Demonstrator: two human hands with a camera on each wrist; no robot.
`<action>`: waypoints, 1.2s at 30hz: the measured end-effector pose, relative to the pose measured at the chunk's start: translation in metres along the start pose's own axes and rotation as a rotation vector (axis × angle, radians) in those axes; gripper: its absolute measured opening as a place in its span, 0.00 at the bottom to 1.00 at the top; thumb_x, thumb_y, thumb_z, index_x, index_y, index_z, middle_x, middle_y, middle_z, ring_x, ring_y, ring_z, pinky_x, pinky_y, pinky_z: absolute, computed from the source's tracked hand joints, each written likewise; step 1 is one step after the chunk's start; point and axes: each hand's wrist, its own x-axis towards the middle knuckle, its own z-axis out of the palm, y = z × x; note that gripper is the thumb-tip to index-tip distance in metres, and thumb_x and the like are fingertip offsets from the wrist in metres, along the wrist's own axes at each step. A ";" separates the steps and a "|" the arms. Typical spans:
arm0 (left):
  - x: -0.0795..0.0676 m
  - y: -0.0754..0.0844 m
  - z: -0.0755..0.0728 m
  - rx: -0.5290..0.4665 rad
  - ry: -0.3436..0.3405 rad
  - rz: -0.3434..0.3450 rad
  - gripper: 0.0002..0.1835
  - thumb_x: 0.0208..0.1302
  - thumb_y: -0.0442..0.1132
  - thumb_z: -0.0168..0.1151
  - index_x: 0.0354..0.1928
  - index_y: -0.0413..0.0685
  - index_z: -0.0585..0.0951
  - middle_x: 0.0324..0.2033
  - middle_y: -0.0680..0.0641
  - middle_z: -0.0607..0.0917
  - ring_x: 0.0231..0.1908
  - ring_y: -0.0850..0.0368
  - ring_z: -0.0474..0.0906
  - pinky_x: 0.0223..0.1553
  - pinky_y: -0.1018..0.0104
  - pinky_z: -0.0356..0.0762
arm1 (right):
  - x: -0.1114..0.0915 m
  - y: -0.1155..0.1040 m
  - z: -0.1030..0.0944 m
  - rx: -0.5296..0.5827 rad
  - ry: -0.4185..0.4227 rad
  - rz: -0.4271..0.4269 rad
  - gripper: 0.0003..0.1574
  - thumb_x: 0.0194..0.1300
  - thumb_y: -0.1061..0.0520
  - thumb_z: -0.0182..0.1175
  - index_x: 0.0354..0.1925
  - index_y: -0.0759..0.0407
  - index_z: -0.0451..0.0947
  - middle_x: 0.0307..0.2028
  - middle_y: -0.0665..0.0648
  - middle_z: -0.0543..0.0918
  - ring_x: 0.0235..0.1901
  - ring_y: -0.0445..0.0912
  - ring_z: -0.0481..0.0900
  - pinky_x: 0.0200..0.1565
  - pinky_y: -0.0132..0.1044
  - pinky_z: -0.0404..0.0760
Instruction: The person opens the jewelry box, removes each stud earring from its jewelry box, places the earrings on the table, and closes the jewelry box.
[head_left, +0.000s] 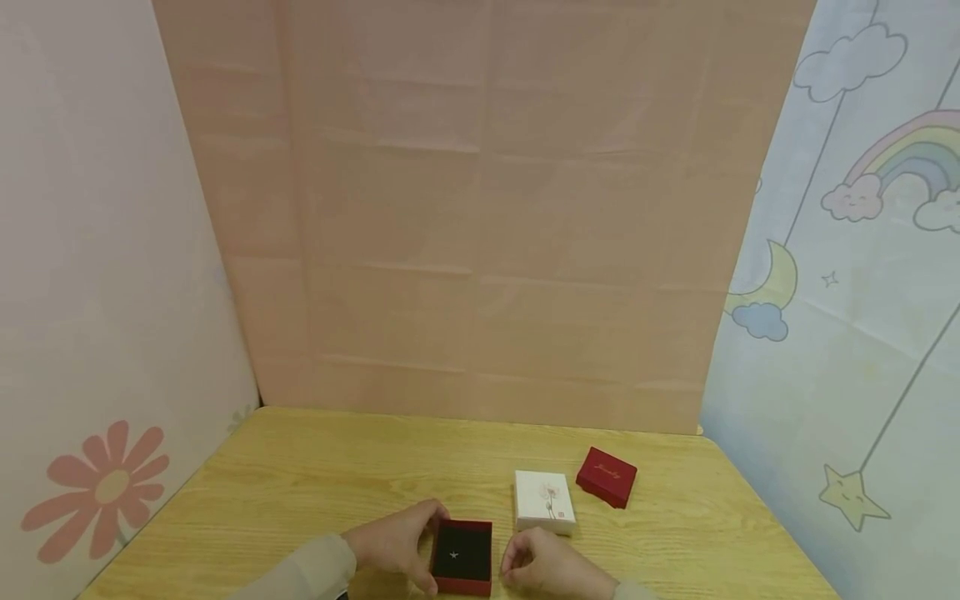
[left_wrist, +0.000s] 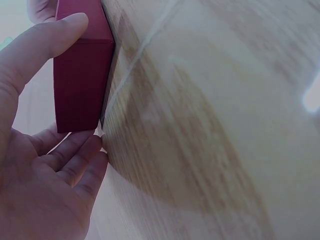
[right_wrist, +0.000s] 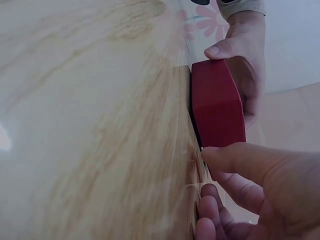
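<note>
An open red box [head_left: 462, 582] with a black lining lies on the table, and a small silver star-shaped piece of jewellery [head_left: 453, 555] rests on the lining. My left hand [head_left: 397, 540] grips this box from the left, thumb on its near side and fingers around the far side. In the left wrist view the thumb presses on the red wall [left_wrist: 82, 87]. Just right of the box, my right hand [head_left: 551, 565] has its fingers curled, thumb and forefinger together. A tiny light-coloured piece [right_wrist: 202, 148] shows at the thumb tip in the right wrist view; I cannot tell its kind.
Behind my right hand stands a white box [head_left: 542, 496] with a flower print. Farther back and right, a red lid [head_left: 607, 477] with gold lettering lies on the wooden table [head_left: 360, 458]. Cloth screens [head_left: 480, 250] enclose the table at the back and both sides.
</note>
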 end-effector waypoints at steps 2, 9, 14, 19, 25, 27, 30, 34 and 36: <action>0.000 0.000 0.000 0.004 0.001 0.001 0.38 0.42 0.42 0.80 0.55 0.53 0.69 0.51 0.55 0.73 0.53 0.56 0.70 0.57 0.59 0.71 | 0.000 0.001 0.001 0.005 -0.001 0.004 0.03 0.59 0.65 0.63 0.33 0.66 0.80 0.29 0.51 0.81 0.27 0.42 0.72 0.29 0.29 0.72; 0.000 0.000 0.000 -0.003 -0.005 0.006 0.38 0.42 0.41 0.80 0.55 0.53 0.69 0.51 0.55 0.73 0.53 0.56 0.70 0.57 0.60 0.71 | 0.001 0.001 0.001 -0.005 -0.001 0.021 0.02 0.60 0.65 0.64 0.33 0.64 0.80 0.29 0.51 0.81 0.28 0.42 0.72 0.30 0.29 0.72; -0.001 0.000 0.000 -0.005 -0.007 0.010 0.38 0.42 0.41 0.80 0.55 0.53 0.69 0.51 0.54 0.73 0.53 0.56 0.70 0.57 0.60 0.71 | 0.000 0.000 0.000 -0.004 -0.003 0.029 0.03 0.60 0.64 0.64 0.32 0.64 0.80 0.29 0.51 0.81 0.28 0.43 0.72 0.30 0.29 0.72; 0.000 0.000 -0.001 -0.002 -0.007 0.018 0.38 0.42 0.41 0.80 0.55 0.53 0.69 0.51 0.55 0.73 0.53 0.57 0.70 0.57 0.60 0.71 | 0.000 -0.001 0.000 -0.002 -0.002 0.035 0.03 0.59 0.64 0.65 0.32 0.64 0.80 0.29 0.51 0.81 0.28 0.43 0.72 0.30 0.29 0.72; 0.000 0.000 -0.001 0.004 -0.003 0.018 0.38 0.42 0.41 0.80 0.55 0.53 0.69 0.51 0.55 0.73 0.53 0.57 0.70 0.57 0.62 0.71 | -0.001 0.000 -0.001 0.077 -0.019 0.031 0.05 0.60 0.62 0.65 0.35 0.63 0.79 0.30 0.53 0.81 0.28 0.44 0.72 0.30 0.31 0.73; 0.000 0.000 -0.001 0.004 -0.004 0.019 0.38 0.42 0.41 0.80 0.55 0.53 0.69 0.52 0.55 0.73 0.53 0.57 0.70 0.57 0.62 0.71 | -0.001 0.001 -0.002 0.102 -0.034 0.011 0.07 0.61 0.62 0.65 0.37 0.65 0.79 0.31 0.53 0.81 0.29 0.43 0.73 0.30 0.30 0.73; 0.000 0.000 -0.001 0.004 -0.007 0.021 0.38 0.42 0.41 0.80 0.55 0.52 0.69 0.52 0.54 0.73 0.53 0.57 0.70 0.56 0.62 0.71 | -0.002 0.001 -0.006 0.096 -0.045 -0.056 0.09 0.61 0.62 0.64 0.38 0.67 0.78 0.32 0.54 0.82 0.30 0.41 0.74 0.32 0.28 0.75; 0.001 0.000 -0.001 0.001 -0.008 0.022 0.38 0.42 0.41 0.80 0.55 0.52 0.69 0.51 0.54 0.73 0.53 0.58 0.70 0.57 0.62 0.71 | -0.002 0.001 -0.011 0.037 -0.031 -0.143 0.09 0.61 0.63 0.65 0.38 0.68 0.78 0.33 0.52 0.81 0.31 0.38 0.76 0.34 0.26 0.76; 0.001 0.000 -0.001 0.000 -0.007 0.023 0.38 0.42 0.40 0.80 0.55 0.52 0.69 0.51 0.54 0.73 0.53 0.58 0.70 0.57 0.61 0.71 | -0.002 -0.001 -0.014 0.009 -0.019 -0.156 0.09 0.60 0.63 0.65 0.38 0.66 0.78 0.32 0.51 0.80 0.31 0.37 0.76 0.34 0.27 0.75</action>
